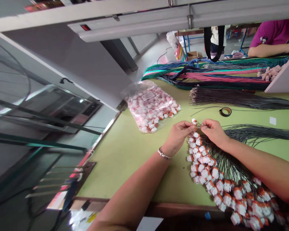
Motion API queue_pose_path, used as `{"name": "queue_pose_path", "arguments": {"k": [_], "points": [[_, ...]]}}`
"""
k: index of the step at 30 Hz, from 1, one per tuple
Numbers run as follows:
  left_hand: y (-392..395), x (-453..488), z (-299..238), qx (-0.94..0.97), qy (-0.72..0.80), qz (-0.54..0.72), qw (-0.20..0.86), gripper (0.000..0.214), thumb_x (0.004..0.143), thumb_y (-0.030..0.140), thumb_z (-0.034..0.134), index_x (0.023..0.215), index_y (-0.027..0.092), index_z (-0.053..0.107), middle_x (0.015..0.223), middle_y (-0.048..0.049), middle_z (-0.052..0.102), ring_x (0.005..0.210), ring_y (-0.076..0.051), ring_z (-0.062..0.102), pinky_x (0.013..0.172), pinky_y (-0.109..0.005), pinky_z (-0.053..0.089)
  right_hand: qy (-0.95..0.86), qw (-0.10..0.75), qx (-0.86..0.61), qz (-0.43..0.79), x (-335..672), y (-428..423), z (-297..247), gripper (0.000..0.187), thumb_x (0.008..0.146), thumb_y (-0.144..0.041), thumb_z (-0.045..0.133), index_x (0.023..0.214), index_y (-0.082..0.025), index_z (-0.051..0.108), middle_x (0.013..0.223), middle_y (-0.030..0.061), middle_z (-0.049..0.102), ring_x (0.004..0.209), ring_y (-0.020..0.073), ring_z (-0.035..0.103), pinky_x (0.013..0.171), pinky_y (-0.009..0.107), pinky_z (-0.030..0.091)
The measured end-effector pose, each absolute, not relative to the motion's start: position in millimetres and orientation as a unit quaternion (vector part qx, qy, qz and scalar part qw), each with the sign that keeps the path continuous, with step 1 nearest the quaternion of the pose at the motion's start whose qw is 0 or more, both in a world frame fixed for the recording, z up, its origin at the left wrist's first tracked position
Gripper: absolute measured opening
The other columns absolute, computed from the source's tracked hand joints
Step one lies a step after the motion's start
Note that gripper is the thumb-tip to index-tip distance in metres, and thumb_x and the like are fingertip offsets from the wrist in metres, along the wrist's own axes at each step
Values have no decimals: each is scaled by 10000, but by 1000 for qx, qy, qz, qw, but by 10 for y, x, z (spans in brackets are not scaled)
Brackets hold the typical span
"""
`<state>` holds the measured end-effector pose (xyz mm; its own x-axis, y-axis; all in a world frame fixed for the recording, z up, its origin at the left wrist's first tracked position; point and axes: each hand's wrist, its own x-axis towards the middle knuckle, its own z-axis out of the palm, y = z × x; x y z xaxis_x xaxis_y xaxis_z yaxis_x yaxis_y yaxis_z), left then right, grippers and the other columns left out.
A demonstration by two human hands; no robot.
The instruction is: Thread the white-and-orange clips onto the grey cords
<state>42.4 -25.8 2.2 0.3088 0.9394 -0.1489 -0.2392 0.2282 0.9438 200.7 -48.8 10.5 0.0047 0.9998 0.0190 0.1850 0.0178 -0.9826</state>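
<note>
Over the green tabletop [106, 170], my left hand [179, 134] pinches a small white-and-orange connector, mostly covered by the fingers. My right hand [214, 131] is closed in a pinch on a thin grey wire [198, 126] that reaches toward that connector. Whether the wire sits inside the connector I cannot tell. Just beyond the fingertips is another white connector [194, 121]. Below both hands spreads a heap of wired white-and-orange connectors [204, 173], running down over the table's front edge. Grey wires [250, 131] trail off to the right under my right forearm.
A clear bag of connectors [151, 102] lies left of centre. Behind my right hand are a tape roll [225, 111] and a bundle of dark wires [231, 98]. Coloured wires [207, 73] line the back. A lamp bar [159, 24] hangs overhead. Another person's arm [269, 49] rests at back right.
</note>
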Motion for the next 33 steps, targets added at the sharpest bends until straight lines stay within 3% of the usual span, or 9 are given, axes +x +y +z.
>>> {"name": "queue_pose_path", "arguments": {"k": [5,11,16,22,33], "points": [[-278,453,44,469,407,427,657,227,610,308,781,685,139,649,618,2,638,533,-85,540,545,-218,437,-543,454,-542,452,2011,-481,94,193,637,-336,513,525,-189,455,477,-55,367,505,85,313,467,228,244],[-294,491,63,613,442,448,478,101,630,238,740,622,162,675,675,-20,632,664,-125,570,653,-246,451,-559,444,-542,444,2019,-476,79,140,608,-298,507,534,-189,461,498,-47,410,527,90,339,486,228,263],[-315,512,42,564,435,435,551,122,657,265,717,664,157,660,670,-20,638,631,-124,562,630,-255,447,-552,431,-527,482,2046,-458,75,127,595,-297,508,549,-184,472,512,-52,408,528,86,329,491,228,253],[-334,550,36,624,425,456,472,59,658,216,713,641,172,677,718,-29,628,718,-135,581,716,-259,457,-538,428,-512,515,2083,-428,45,121,575,-274,526,534,-179,464,498,-67,383,514,74,309,483,219,229],[-331,533,29,484,436,453,608,200,617,271,779,744,143,691,748,-30,700,700,-124,613,726,-267,487,-497,456,-547,496,2069,-429,76,85,543,-254,534,558,-177,502,502,-58,441,505,82,356,475,227,256]]}}
